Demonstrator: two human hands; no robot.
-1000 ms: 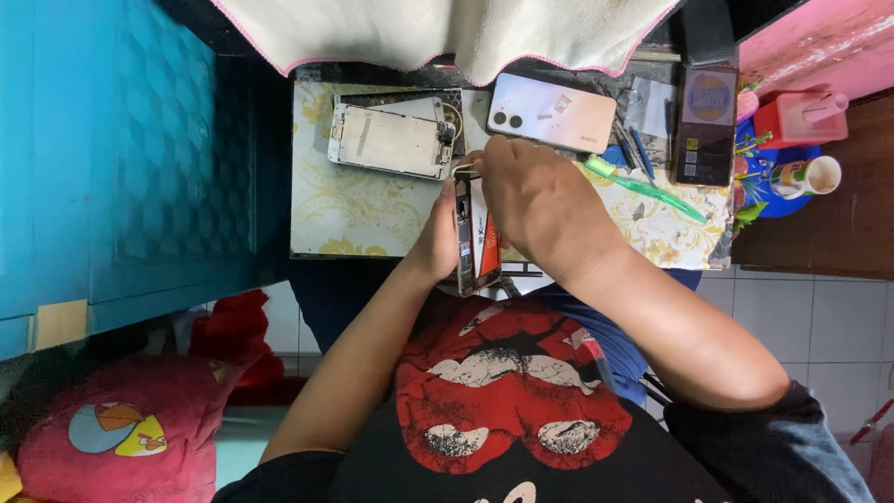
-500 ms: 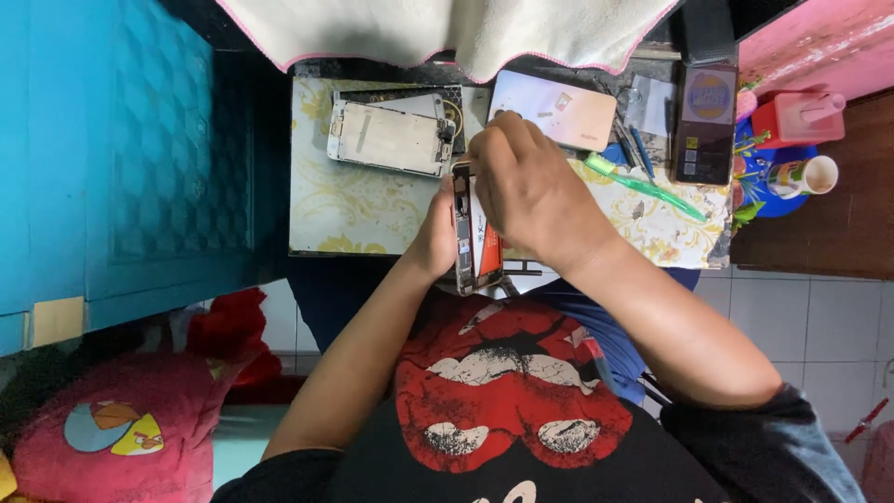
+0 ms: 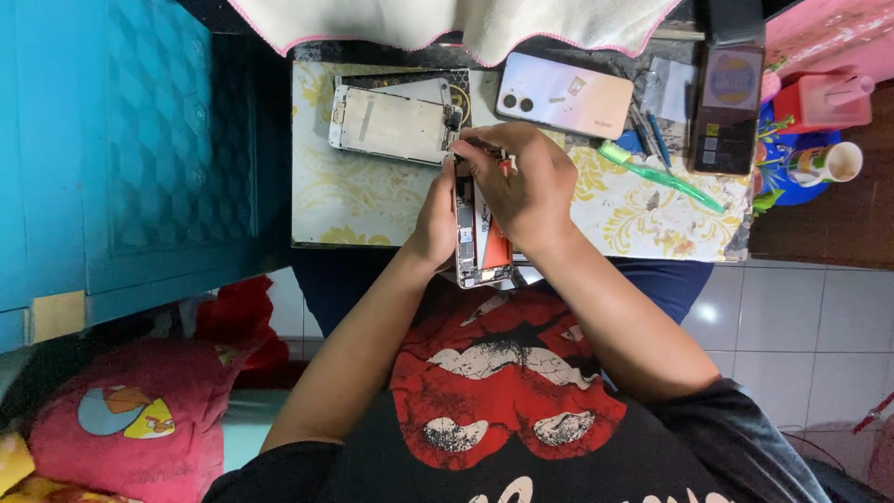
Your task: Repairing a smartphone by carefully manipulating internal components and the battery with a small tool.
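While your left hand [image 3: 436, 219] stays clamped on the opened phone [image 3: 482, 233] above the patterned surface [image 3: 358, 196] beside white floor tiles [image 3: 792, 317], your right hand [image 3: 521, 182] has shifted upward, pinching a small tool.

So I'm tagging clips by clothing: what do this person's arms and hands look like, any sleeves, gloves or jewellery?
Both forearms are bare. The left hand and right hand wear no gloves, and no rings or watch show. Short dark sleeves end near the elbows, part of a black T-shirt with a large red and white print on the chest.
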